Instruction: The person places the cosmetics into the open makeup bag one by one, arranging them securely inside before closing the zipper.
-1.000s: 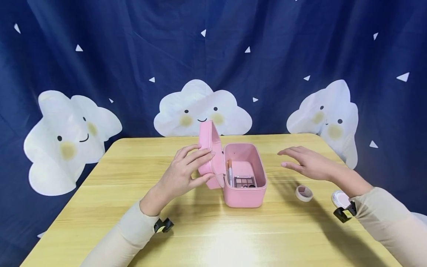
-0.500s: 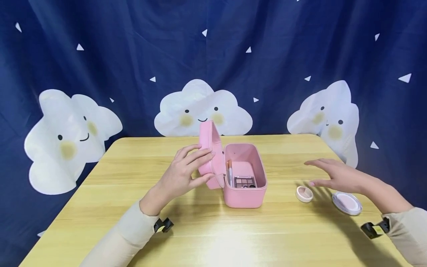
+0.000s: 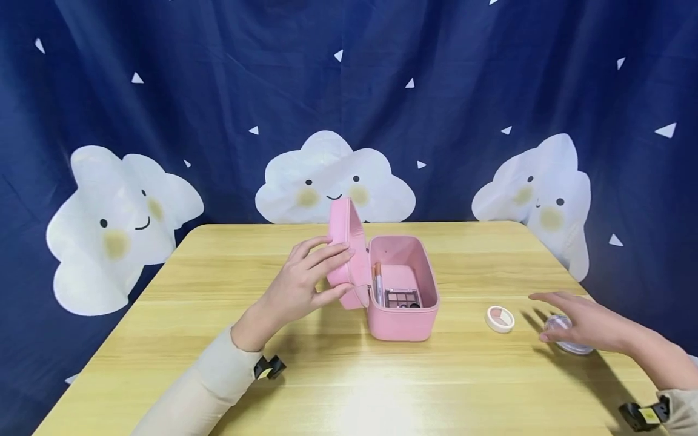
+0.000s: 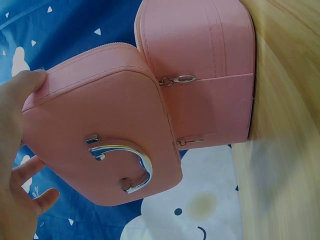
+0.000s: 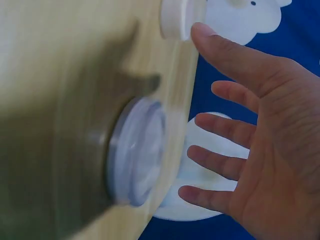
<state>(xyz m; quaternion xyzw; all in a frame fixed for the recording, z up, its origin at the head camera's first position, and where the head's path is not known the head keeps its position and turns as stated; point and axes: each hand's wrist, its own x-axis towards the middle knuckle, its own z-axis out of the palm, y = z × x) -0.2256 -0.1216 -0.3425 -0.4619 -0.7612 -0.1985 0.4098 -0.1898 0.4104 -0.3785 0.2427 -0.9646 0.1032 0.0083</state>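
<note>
A pink makeup case [image 3: 403, 327] stands on the table, its lid [image 3: 339, 221] swung up to the left. My left hand [image 3: 297, 287] holds that lid by its sides, thumb on one edge and fingers on another. Inside the case lie an eyeshadow palette [image 3: 402, 298] and slender pen-like sticks [image 3: 378, 284] with orange-brown ends. My right hand [image 3: 594, 324] hovers over a round, clear-rimmed compact [image 5: 137, 152], fingers spread and apart from it. The hand partly hides this compact in the head view. To its left sits a small round white pot [image 3: 500, 319] with pinkish sections.
The light wood table [image 3: 218, 303] ends at a dark blue curtain [image 3: 218, 79] printed with smiling clouds. On the lid's outside is a curved metal handle [image 4: 145, 162]. Zipper pulls [image 4: 182, 79] hang where lid and case meet.
My right hand has moved right and toward me, from beside the case, past the small pot, to above the compact. The left hand stays on the lid.
</note>
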